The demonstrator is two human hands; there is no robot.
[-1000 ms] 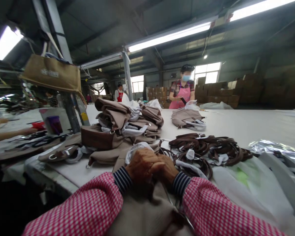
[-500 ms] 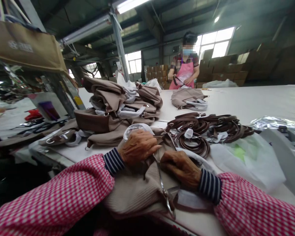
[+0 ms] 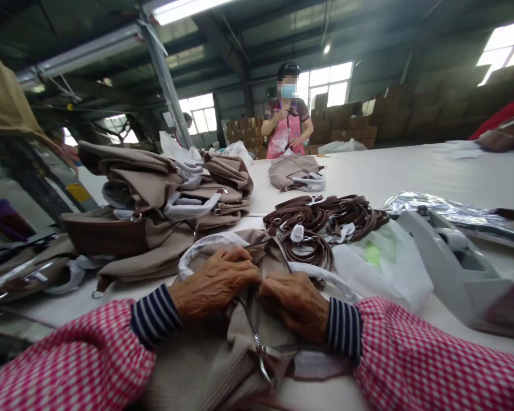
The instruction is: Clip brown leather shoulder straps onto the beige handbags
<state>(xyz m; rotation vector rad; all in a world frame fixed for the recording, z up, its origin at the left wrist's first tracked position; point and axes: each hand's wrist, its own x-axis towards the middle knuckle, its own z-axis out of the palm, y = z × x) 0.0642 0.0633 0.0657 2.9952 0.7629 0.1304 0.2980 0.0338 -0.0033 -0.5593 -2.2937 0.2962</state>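
Observation:
A taupe ribbed handbag (image 3: 214,348) lies before me at the table's near edge, its metal zipper (image 3: 252,328) open. My left hand (image 3: 216,282) is closed on the left side of the bag's mouth, fingers bent over the edge. Close beside it, my right hand (image 3: 297,302) grips the opposite edge, its fingertips hidden in the opening. White wrapping covers the bag's handles, one looping behind my left hand and the other behind my right. A metal ring (image 3: 265,371) hangs at the zipper's near end.
Similar bags (image 3: 154,200) are piled to the left. Coiled brown straps (image 3: 325,217) lie beyond my hands, with thin white plastic (image 3: 385,262) beside them. A grey tape dispenser (image 3: 466,274) stands at right. Across the table a person in a pink apron (image 3: 288,134) stands behind another bag (image 3: 295,171).
My view has swung to the right, bringing the whole dispenser and a red sleeve at far right into sight. Both hands stay on the bag's mouth, now closer together. The co-worker has raised one hand.

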